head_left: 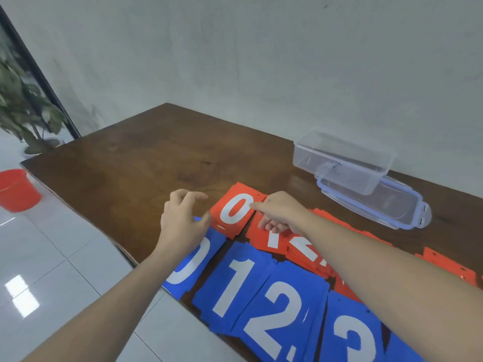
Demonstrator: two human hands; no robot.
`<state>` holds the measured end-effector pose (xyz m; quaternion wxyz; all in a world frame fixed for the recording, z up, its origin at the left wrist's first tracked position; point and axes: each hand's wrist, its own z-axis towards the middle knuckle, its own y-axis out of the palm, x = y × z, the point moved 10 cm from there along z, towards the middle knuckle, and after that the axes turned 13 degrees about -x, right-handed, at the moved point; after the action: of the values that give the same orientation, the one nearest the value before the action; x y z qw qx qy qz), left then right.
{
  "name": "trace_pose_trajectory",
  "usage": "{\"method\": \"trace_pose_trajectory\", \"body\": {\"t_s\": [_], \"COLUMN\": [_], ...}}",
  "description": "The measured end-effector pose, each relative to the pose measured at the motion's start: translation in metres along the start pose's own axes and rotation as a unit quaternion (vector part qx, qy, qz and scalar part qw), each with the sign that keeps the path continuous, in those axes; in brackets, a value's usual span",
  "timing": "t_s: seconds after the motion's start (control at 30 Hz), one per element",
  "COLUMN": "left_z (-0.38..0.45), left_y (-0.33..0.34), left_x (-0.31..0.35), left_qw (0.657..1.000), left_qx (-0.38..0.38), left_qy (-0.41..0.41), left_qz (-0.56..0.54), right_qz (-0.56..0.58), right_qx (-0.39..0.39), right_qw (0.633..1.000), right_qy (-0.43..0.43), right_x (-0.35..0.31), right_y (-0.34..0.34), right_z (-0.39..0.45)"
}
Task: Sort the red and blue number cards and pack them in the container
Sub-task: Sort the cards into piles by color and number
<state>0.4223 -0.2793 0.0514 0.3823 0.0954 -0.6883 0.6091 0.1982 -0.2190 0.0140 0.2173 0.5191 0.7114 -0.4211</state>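
We see the right hand [281, 214] with its forefinger stretched out, the tip touching the right edge of the red square card printed with a white 0 [236, 210], while its other fingers [271, 227] curl loosely under and hold nothing. The left hand [183, 223] hangs just left of that card with fingers spread and lightly bent, the thumb close to the card's left edge; whether it touches we cannot tell. The red 0 card lies on the dark brown wooden bench [130, 163], heading a row of red number cards [274, 239] that runs under the right forearm. Nearer us lies a row of blue number cards [261, 296] showing 0, 1, 2 and 3. Farther right stands the clear plastic container [342, 160], resting partly on its blue-rimmed clear lid [379, 205]. A red bucket [17, 190] sits on the white tiled floor [52, 270].
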Motion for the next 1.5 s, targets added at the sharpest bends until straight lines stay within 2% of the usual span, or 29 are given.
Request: {"method": "trace_pose_trajectory", "body": {"t_s": [0.17,0.27,0.4,0.53,0.67,0.83,0.97,1.13,1.27,1.4,1.5], "left_z": [0.013,0.020,0.013,-0.007,-0.043,-0.082,-0.098,-0.096,-0.090,-0.086,-0.078], "left_y": [0.033,0.076,0.146,0.228,0.310,0.386,0.436,0.484,0.513,0.539,0.543], "left_x": [0.062,0.117,0.205,0.292,0.372,0.453,0.506,0.554,0.581,0.580,0.573], "left_qw": [0.998,0.992,0.972,0.951,0.916,0.886,0.883,0.898,0.899,0.874,0.877], "left_qx": [-0.025,-0.058,-0.111,-0.179,-0.263,-0.326,-0.355,-0.338,-0.308,-0.348,-0.377], "left_qy": [0.056,0.115,0.206,0.251,0.304,0.330,0.304,0.282,0.278,0.253,0.194], "left_qz": [0.000,-0.007,-0.009,-0.014,-0.014,-0.007,-0.036,0.012,0.138,0.227,0.227], "right_qz": [-0.039,-0.020,0.042,0.059,0.069,0.017,-0.033,-0.077,-0.091,-0.083,-0.061], "right_qx": [0.071,0.124,0.199,0.282,0.343,0.422,0.462,0.417,0.371,0.346,0.326], "right_qw": [0.996,0.991,0.979,0.958,0.936,0.903,0.880,0.883,0.894,0.892,0.897], "right_qy": [-0.035,-0.032,-0.021,0.003,0.048,0.076,0.109,0.202,0.235,0.277,0.291], "right_x": [0.029,0.070,0.147,0.235,0.323,0.404,0.459,0.505,0.522,0.535,0.543], "right_y": [-0.055,-0.105,-0.177,-0.246,-0.297,-0.343,-0.381,-0.411,-0.422,-0.432,-0.436], "right_z": [-0.039,-0.076,-0.138,-0.218,-0.293,-0.367,-0.409,-0.426,-0.420,-0.422,-0.423]}}
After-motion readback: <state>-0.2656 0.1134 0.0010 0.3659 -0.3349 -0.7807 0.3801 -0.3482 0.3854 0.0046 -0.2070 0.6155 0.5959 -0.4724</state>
